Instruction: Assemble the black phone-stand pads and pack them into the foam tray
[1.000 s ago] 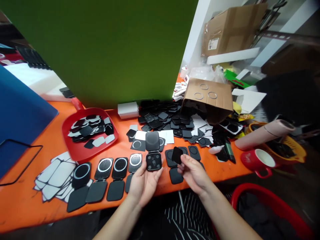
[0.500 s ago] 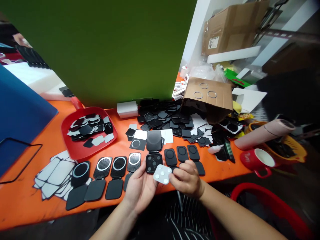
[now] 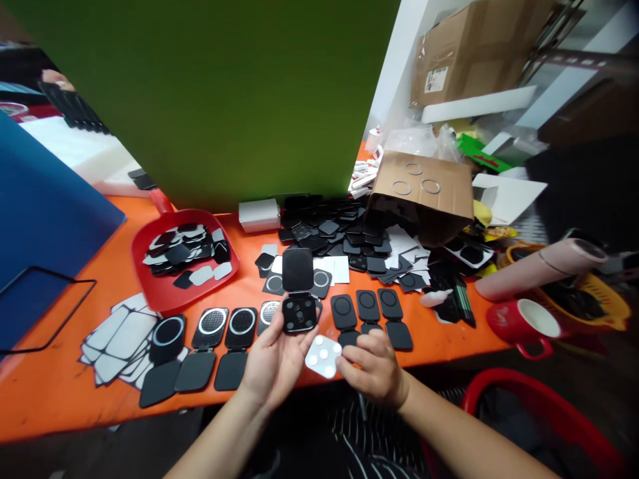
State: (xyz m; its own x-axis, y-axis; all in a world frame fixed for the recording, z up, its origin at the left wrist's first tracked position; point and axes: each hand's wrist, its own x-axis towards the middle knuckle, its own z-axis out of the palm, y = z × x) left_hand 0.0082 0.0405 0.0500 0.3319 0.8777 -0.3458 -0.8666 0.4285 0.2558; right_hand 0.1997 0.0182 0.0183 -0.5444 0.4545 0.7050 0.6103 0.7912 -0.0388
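Though near case point(image 3: 299, 299), pad point(image 3: 323, 358) free along lower edge

Your left hand point(image 3: 278, 364) covers part of a ringed case point(image 3: 268, 311); your right hand point(image 3: 375, 368) hides part of a black case point(image 3: 368, 304). Marks inside the held case point(image 3: 299, 315) are too small to read. The bottom edge cuts the red tub point(image 3: 492, 376), its contents blurred.

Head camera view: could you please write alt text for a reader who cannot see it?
A person's left hand holds an open black hinged case; the right hand pinches a pale square plate with five white dots. Around them on the orange table lie more hinged cases and a red dustpan of thin plates.
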